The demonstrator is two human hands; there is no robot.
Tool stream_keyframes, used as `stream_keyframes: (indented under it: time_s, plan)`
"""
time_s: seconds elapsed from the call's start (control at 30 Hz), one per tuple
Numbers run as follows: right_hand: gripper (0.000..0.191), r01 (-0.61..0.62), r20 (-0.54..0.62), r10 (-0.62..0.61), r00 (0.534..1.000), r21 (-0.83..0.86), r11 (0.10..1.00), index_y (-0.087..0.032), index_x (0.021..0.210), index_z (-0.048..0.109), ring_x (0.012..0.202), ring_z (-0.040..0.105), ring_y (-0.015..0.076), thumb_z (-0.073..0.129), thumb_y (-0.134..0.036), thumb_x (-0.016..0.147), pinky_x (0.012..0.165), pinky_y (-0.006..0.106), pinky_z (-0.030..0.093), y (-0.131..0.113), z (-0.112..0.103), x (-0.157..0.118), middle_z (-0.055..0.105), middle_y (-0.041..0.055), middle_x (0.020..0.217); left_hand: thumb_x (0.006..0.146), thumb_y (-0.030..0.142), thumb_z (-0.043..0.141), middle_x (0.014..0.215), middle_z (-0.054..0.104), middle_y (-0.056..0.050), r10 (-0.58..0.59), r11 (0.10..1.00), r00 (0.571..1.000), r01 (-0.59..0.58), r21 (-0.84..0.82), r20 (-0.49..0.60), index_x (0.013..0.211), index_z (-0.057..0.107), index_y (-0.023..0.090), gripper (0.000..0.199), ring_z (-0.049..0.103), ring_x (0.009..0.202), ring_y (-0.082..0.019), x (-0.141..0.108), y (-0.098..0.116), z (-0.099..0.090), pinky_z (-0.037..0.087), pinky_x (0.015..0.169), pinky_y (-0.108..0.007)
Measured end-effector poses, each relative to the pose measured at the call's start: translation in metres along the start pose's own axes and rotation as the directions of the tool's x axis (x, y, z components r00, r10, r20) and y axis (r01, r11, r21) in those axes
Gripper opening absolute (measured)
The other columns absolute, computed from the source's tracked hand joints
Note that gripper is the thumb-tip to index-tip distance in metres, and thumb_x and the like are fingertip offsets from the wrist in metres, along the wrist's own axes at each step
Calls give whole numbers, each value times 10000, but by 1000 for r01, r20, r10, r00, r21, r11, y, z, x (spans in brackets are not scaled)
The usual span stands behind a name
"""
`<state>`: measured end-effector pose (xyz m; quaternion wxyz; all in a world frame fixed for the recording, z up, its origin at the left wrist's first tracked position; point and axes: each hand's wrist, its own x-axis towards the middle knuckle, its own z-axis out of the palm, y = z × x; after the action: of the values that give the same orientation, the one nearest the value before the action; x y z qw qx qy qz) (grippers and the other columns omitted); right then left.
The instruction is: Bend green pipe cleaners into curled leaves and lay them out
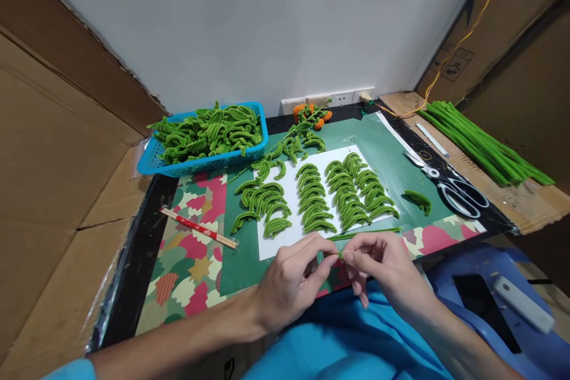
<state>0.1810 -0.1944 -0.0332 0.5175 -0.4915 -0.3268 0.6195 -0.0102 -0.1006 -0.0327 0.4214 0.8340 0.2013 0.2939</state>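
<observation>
My left hand (296, 270) and my right hand (378, 258) meet at the table's front edge. Both are closed in a pinch on one small green piece (341, 254), mostly hidden by the fingertips. Just beyond the fingers, thin green stems (365, 234) lie on the green mat (243, 261). A white sheet (291, 175) carries columns of curved fuzzy green leaves (314, 199). One loose leaf (418, 200) lies on the mat to the right of the sheet.
A blue basket (205, 162) heaped with green leaves stands at the back left. Wrapped chopsticks (199, 227) lie at left. Scissors (449, 187), a white pen (431, 139) and green stems (481, 142) are at right. Orange flowers (312, 114) lie at the back. A blue stool (529, 344) holds a phone (485, 312).
</observation>
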Motion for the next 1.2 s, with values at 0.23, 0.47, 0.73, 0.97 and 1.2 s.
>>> stream_keyframes:
  time_s: [0.23, 0.47, 0.73, 0.97, 1.2]
  plan:
    - [405, 49, -102, -57, 993, -73, 996, -160, 852, 813, 552, 691, 151, 888, -555, 898, 535, 250, 610, -9, 1, -5, 757, 45, 662, 1073, 431, 700, 722, 638, 24, -337, 873, 930, 367, -322, 146, 1082, 722, 160, 272, 580, 495, -98, 4, -2, 1, 451, 490, -205]
    - [358, 108, -40, -127, 991, -321, 941, -183, 869, 794, 600, 671, 134, 751, -497, 1037, 572, 222, 564, -11, -4, -9, 741, 16, 685, 1052, 409, 708, 885, 674, -23, -351, 840, 919, 393, -374, 179, 1036, 744, 152, 261, 616, 545, -93, 10, 4, -4, 479, 494, -200]
    - [268, 570, 352, -779, 519, -821, 9, -117, 1266, 733, 897, 809, 231, 759, -83, 1002, 821, 333, 672, -3, -12, -8, 832, 135, 1052, 1028, 428, 756, 514, 549, 72, -444, 718, 877, 472, -511, 185, 1036, 719, 155, 275, 502, 405, -90, 9, 2, -3, 383, 415, -180]
    - [242, 576, 645, -672, 363, -723, -382, 18, 1227, 749, 972, 830, 323, 626, -38, 1026, 875, 427, 693, -10, -22, -3, 845, 213, 1016, 1011, 457, 779, 681, 666, 12, -428, 684, 876, 476, -553, 224, 1003, 739, 136, 323, 521, 443, -71, 9, -1, -4, 397, 424, -185]
    - [432, 642, 713, -594, 372, -660, -390, -3, 1375, 710, 1084, 837, 327, 447, -50, 1036, 927, 434, 715, -12, -30, -3, 853, 225, 1118, 1082, 483, 679, 653, 551, 60, -404, 733, 884, 468, -494, 237, 1055, 687, 167, 317, 455, 455, -71, 9, -2, -3, 335, 434, -195]
